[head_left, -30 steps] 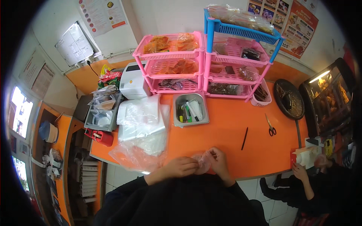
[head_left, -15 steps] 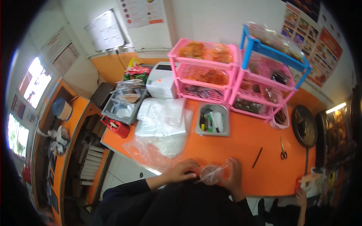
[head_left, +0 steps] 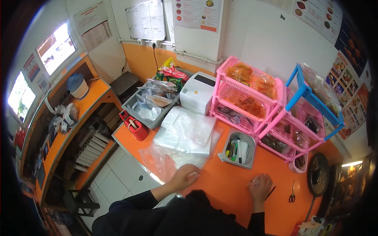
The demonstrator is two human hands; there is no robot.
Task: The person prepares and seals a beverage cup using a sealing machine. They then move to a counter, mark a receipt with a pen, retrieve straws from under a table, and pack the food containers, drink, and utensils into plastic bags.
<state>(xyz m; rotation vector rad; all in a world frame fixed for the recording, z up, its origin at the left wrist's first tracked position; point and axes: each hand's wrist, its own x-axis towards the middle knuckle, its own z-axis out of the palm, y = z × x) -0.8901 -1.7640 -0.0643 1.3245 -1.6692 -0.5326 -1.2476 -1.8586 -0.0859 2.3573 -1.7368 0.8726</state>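
Over the orange tabletop, my right hand (head_left: 261,188) is closed on a clear plastic packet (head_left: 255,182), mostly covered by the fingers. A thin dark stick (head_left: 270,193), perhaps a pencil, lies just beside that hand. My left hand (head_left: 183,178) hovers at the table's front edge with its fingers curled together. Whether anything small is in them is hard to make out. Closest to it lie loose clear plastic bags (head_left: 175,160), below a stack of flat clear bags (head_left: 185,131).
A grey metal tub (head_left: 247,160) holds markers. Behind stand pink racks (head_left: 230,94) of packets, a blue-topped rack (head_left: 299,94) and a white printer (head_left: 198,91). Scissors (head_left: 291,193) lie at right near a round dark pan (head_left: 318,175). At left are a grey tray (head_left: 151,124) and a red holder (head_left: 138,131).
My hands have moved apart; earlier both were at the clear plastic packet. The packet has gone to the right with my right hand. The view has turned leftward.
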